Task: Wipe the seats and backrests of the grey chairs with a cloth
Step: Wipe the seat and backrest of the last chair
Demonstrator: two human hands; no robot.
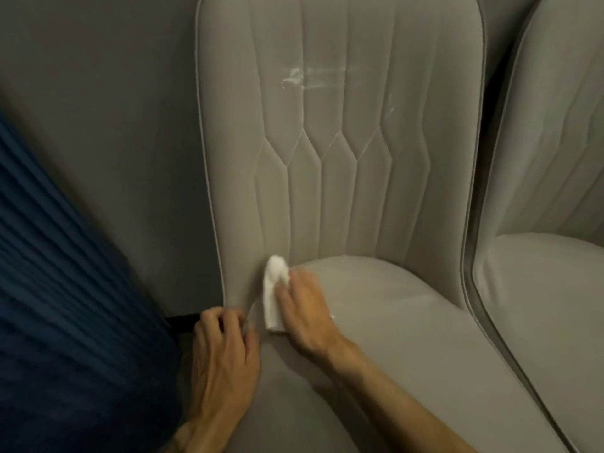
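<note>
Overall, plain grey wall [98,125] across the upper left, behind the seating. Against it, a grey chair [340,197] at centre: tall upright backrest [369,93] with stitched vertical channels and pale piping round its edge; padded seat [408,338] below, running toward the lower right. Just beside it on the right, a second grey chair [555,158] of like make, cut off by the frame edge. Along the left edge, dark blue pleated fabric [65,289], close to the camera; nature not determinable. Left hand [222,351] at the seat's left edge, near the base of the backrest, knuckles up, fingers curled round the edge, gripping the seat. Right hand [304,308] palm down at the rear left corner of the seat, fingers nearly straight, laid over the cloth and pressing it down; thumb hidden. White cloth [273,299] folded small, lying at the junction of seat and backrest, touching both, protruding past the fingertips and along the hand's left side. High on the backrest, pale smear marks [307,80] running crosswise. Between fabric and left hand, a short dark bar [183,322], partly hidden.
</note>
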